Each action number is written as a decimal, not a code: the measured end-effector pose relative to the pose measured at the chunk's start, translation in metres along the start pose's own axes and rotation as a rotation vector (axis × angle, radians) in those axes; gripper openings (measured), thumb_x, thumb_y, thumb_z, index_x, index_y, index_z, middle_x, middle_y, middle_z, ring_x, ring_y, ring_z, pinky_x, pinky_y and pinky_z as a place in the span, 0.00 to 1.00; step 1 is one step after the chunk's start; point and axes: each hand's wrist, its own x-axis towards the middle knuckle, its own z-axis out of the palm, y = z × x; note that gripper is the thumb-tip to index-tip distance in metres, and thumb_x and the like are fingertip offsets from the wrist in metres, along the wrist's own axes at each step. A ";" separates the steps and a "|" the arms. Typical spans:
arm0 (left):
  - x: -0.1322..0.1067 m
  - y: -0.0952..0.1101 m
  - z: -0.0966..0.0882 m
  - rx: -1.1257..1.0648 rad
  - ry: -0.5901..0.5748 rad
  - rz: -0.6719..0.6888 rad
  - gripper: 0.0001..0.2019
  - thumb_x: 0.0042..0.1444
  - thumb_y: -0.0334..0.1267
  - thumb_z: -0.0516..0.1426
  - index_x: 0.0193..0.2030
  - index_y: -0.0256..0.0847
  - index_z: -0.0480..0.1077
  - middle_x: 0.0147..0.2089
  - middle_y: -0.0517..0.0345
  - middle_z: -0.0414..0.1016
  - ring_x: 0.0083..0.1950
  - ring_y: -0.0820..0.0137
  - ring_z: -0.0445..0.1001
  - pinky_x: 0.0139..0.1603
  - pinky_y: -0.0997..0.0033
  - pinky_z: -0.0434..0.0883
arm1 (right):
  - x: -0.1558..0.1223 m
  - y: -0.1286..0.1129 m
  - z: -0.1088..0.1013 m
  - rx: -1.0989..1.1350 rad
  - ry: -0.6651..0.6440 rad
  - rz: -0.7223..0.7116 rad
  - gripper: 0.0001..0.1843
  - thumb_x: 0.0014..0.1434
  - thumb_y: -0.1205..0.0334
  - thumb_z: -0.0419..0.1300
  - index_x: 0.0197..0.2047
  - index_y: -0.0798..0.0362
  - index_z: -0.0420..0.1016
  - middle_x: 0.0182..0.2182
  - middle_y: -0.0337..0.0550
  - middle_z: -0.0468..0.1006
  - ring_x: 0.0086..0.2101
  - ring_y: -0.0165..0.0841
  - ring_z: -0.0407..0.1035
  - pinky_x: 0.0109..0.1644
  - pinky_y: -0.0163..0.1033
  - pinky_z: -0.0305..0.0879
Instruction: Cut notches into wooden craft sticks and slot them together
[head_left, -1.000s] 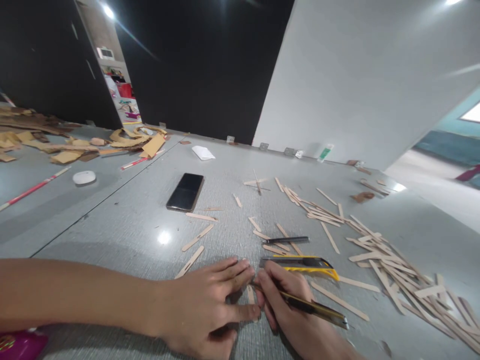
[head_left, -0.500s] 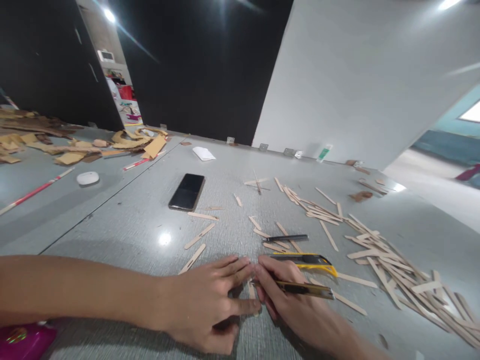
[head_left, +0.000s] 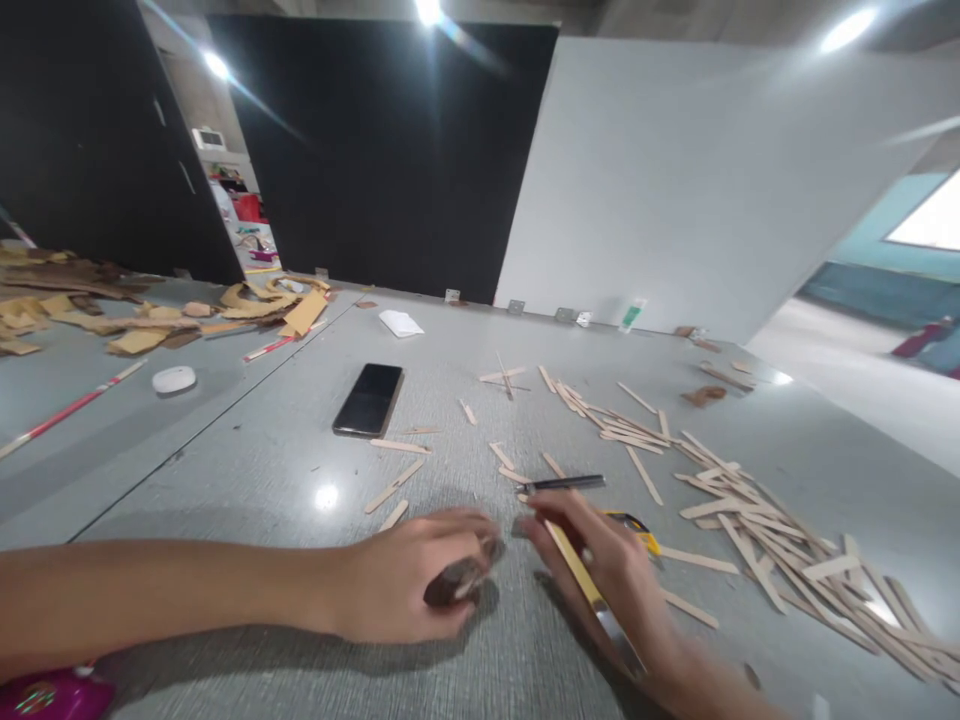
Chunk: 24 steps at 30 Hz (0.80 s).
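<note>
My left hand [head_left: 424, 575] has its fingers curled in just above the table. Something small and pale may be between its fingertips, but blur hides what it is. My right hand [head_left: 592, 570] is closed around a slim cutter knife [head_left: 577, 572] with a yellowish body, its silvery end lying back toward the wrist. Partly covered by that hand, a yellow-and-black utility knife [head_left: 646, 538] lies on the table. A black pen [head_left: 566, 483] rests just beyond the right fingertips. Cut pieces of wooden craft sticks [head_left: 394, 487] lie ahead of both hands.
A heap of craft sticks [head_left: 772, 540] spreads over the right side. Farther off are a phone [head_left: 369, 399], folded white paper [head_left: 400, 323] and a white mouse [head_left: 173, 380]. Brown scraps [head_left: 150, 325] cover the back left. A magenta object [head_left: 56, 695] sits beside my left forearm.
My hands have come off the stick piece they pressed on and moved apart. The cutter knife has swung from pointing across to lying along my right palm. The view has tipped up slightly.
</note>
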 end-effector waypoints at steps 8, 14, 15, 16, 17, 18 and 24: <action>0.005 -0.012 0.004 0.073 0.125 -0.085 0.09 0.65 0.29 0.57 0.43 0.41 0.80 0.56 0.48 0.81 0.64 0.60 0.76 0.62 0.55 0.75 | 0.049 0.095 -0.076 -0.361 0.002 0.002 0.15 0.65 0.71 0.51 0.46 0.53 0.78 0.41 0.56 0.83 0.41 0.48 0.79 0.46 0.49 0.70; 0.006 -0.016 0.005 0.102 0.130 -0.054 0.11 0.67 0.26 0.56 0.46 0.43 0.79 0.57 0.52 0.81 0.62 0.62 0.76 0.61 0.57 0.75 | 0.043 0.073 -0.085 -0.340 -0.221 -0.034 0.12 0.67 0.65 0.55 0.47 0.52 0.81 0.46 0.57 0.83 0.46 0.50 0.78 0.52 0.52 0.72; 0.006 -0.016 0.005 0.108 0.134 -0.056 0.11 0.68 0.26 0.56 0.47 0.43 0.79 0.57 0.52 0.81 0.61 0.63 0.76 0.61 0.58 0.74 | 0.039 0.062 -0.082 -0.301 -0.310 -0.052 0.09 0.67 0.61 0.59 0.45 0.48 0.81 0.43 0.50 0.84 0.44 0.46 0.79 0.49 0.48 0.74; 0.005 -0.014 0.005 0.118 0.143 -0.064 0.12 0.68 0.26 0.55 0.49 0.42 0.78 0.56 0.52 0.81 0.60 0.63 0.76 0.61 0.58 0.74 | 0.035 0.052 -0.079 -0.269 -0.385 -0.062 0.06 0.65 0.60 0.62 0.43 0.46 0.81 0.41 0.45 0.84 0.41 0.44 0.79 0.46 0.45 0.74; 0.004 -0.012 0.005 0.131 0.157 -0.079 0.12 0.70 0.26 0.54 0.51 0.41 0.76 0.55 0.51 0.80 0.58 0.63 0.76 0.60 0.59 0.74 | 0.032 0.044 -0.076 -0.249 -0.435 -0.063 0.03 0.64 0.60 0.64 0.41 0.45 0.80 0.40 0.43 0.84 0.40 0.43 0.79 0.43 0.43 0.74; 0.003 -0.008 0.005 0.145 0.169 -0.094 0.12 0.71 0.26 0.52 0.52 0.40 0.75 0.53 0.50 0.79 0.56 0.63 0.75 0.58 0.59 0.74 | 0.028 0.038 -0.074 -0.236 -0.463 -0.058 0.02 0.63 0.62 0.64 0.38 0.46 0.78 0.39 0.43 0.83 0.38 0.43 0.78 0.41 0.43 0.73; -0.006 0.026 0.001 0.305 -0.094 -0.054 0.20 0.66 0.40 0.59 0.65 0.45 0.72 0.57 0.44 0.73 0.55 0.51 0.72 0.57 0.45 0.73 | 0.025 0.043 -0.080 -0.191 -0.487 0.038 0.08 0.70 0.54 0.59 0.39 0.46 0.70 0.33 0.42 0.80 0.30 0.39 0.75 0.33 0.41 0.69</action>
